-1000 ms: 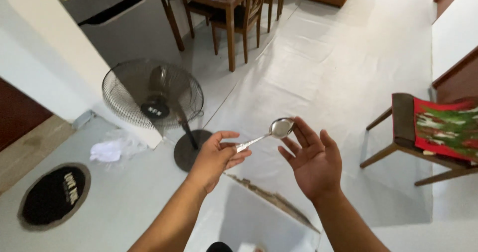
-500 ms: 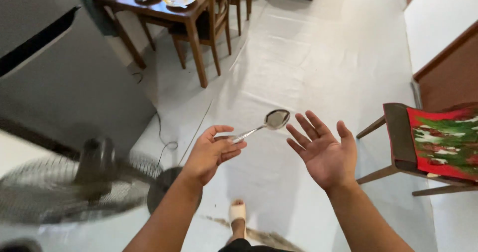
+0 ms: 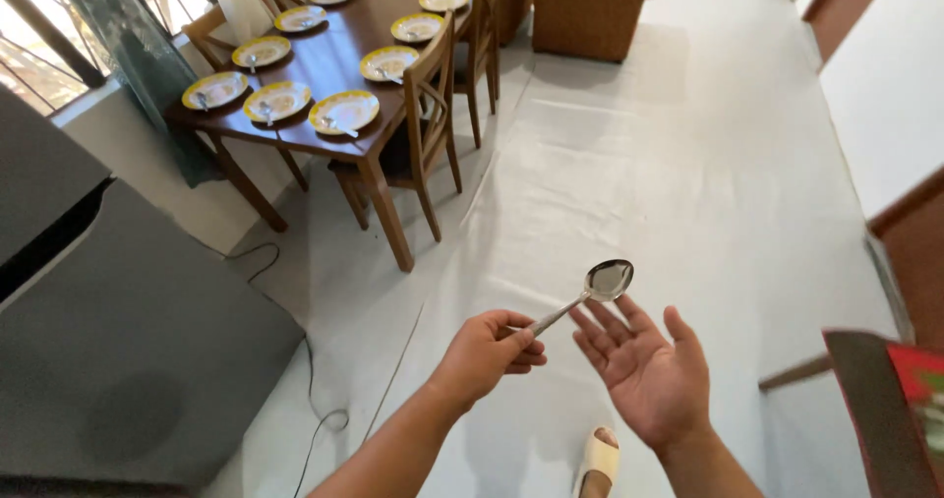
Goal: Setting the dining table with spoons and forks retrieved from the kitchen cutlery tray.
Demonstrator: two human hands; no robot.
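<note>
Fan dropped from view, set table appeared, left hand pinched spoon, right hand spread, palm up.

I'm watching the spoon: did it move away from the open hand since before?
No. The spoon sits pinched in the left hand, bowl just above the right hand fingertips, as earlier. Only the camera view swung toward the dining table.
</note>
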